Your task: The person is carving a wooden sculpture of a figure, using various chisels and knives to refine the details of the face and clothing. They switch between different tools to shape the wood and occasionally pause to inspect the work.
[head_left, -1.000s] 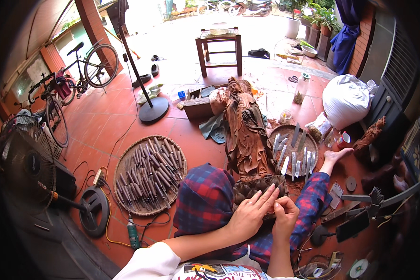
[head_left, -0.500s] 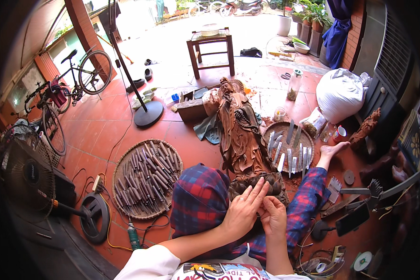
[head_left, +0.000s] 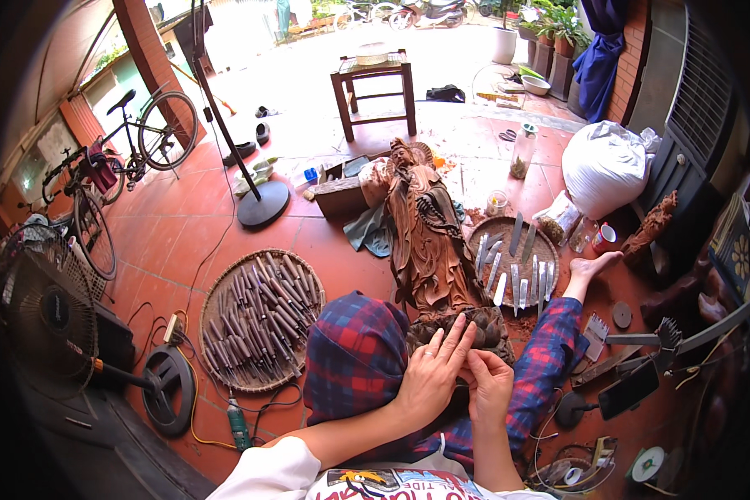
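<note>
A carved wooden statue [head_left: 429,225] of a robed figure lies on the floor before me, its base [head_left: 485,323] toward me. My left hand [head_left: 429,383] reaches over the lower edge of that base, fingers stretched out and lying together. Close against it, my right hand [head_left: 490,387] has its thumb and fingertips pinched together. Whatever the right fingertips hold, if anything, is too small or hidden to make out. My plaid-covered knee [head_left: 354,354] is bent at the left, and my other leg [head_left: 550,358] stretches to the right past the statue's base.
Left of my knee, a round woven tray [head_left: 211,312] carries many wooden-handled carving tools. Right of the statue, another tray [head_left: 550,250] holds flat metal blades. A green rotary tool [head_left: 238,423], a fan [head_left: 58,312] and a phone on a stand [head_left: 629,393] are nearby.
My right hand has shifted very slightly, its fingertips still pinched beside the left fingers. The left hand has stayed nearly in place over the statue's base.
</note>
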Available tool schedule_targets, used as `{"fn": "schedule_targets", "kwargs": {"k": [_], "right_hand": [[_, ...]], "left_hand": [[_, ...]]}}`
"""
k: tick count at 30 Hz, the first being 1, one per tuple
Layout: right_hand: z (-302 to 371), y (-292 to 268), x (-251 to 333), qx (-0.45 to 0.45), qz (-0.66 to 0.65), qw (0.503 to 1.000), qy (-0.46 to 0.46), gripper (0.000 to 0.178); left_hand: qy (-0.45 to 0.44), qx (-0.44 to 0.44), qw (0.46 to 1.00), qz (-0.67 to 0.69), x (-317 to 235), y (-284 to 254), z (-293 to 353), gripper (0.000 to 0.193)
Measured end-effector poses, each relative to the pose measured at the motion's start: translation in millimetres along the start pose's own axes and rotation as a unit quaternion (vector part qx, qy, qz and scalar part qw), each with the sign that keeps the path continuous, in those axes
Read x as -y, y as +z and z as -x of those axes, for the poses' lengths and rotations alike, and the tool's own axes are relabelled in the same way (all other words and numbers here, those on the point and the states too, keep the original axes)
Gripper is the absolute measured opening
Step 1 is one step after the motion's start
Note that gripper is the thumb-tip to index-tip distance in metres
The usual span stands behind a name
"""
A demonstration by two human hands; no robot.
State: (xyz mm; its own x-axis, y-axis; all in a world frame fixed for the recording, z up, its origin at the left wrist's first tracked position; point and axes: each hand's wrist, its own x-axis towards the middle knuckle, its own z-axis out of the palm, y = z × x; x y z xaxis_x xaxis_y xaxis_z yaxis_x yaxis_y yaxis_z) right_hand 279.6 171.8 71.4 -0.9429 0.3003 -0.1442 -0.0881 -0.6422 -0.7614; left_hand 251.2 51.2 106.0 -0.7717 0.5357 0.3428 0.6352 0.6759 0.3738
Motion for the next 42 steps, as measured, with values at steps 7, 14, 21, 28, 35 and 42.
{"fn": "schedule_targets", "kwargs": {"k": [7,14,21,28,35,42], "right_hand": [[4,9,0,-0.017,0.104,0.993,-0.061,0.013],[6,11,-4,-0.040,0.258,0.955,-0.143,0.013],[8,23,-1,-0.036,0.203,0.966,-0.158,0.010],[9,22,-4,-0.044,0.248,0.951,-0.178,0.011],[9,23,-7,-0.055,0.187,0.969,-0.149,0.011],[2,4,-10,0.014,-0.135,0.989,0.051,0.011]], "left_hand": [[-0.001,-0.001,1.000,-0.013,2,3,2,0.088],[0.008,-0.022,0.999,-0.033,4,7,3,0.085],[-0.005,-0.042,0.999,-0.006,2,6,2,0.068],[-0.006,-0.047,0.999,0.004,1,6,3,0.068],[-0.004,-0.045,0.999,0.018,2,4,2,0.067],[-0.009,-0.022,0.999,0.022,-1,-4,-2,0.084]]}}
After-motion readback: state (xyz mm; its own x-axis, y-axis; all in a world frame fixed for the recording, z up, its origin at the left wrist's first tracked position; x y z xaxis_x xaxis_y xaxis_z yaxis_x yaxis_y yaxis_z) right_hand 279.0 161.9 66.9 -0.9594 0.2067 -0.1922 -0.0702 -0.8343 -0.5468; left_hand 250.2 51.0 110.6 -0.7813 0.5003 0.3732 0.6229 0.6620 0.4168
